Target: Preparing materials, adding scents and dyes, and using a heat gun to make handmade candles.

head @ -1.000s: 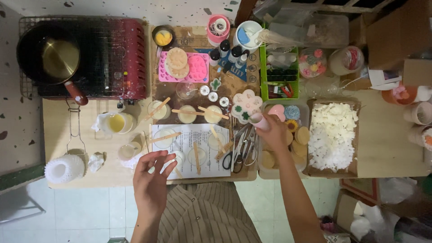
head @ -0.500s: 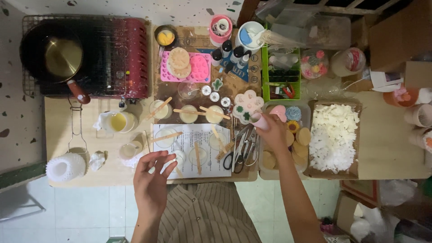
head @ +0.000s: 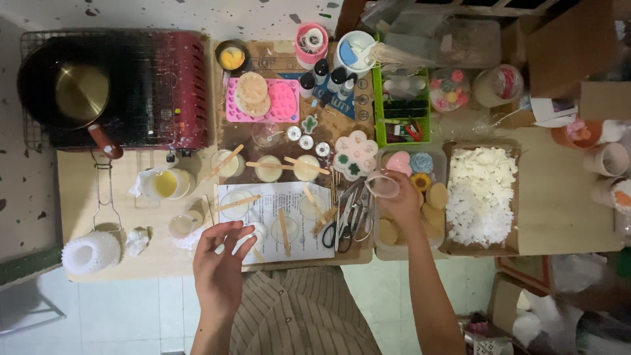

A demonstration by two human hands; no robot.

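- Right hand (head: 402, 202): closed round a small pink cup (head: 383, 185), mouth tipped toward the camera, held over the near-left corner of the clear tray (head: 388, 246).
- Left hand (head: 220, 263): open, fingers spread, holding nothing, just left of the tray's neighbouring paper sheet (head: 276, 220).
- Scissors (head: 342, 220): lying just left of the tray.
- Wax flakes box (head: 483, 197): just right of the tray.
- Pink mould (head: 263, 98): well behind and left of the tray, on the surface (head: 559, 204).

Bare tabletop (head: 559, 197) rightward; scissors (head: 347, 220) and stick-topped cups (head: 268, 169) crowding the middle.
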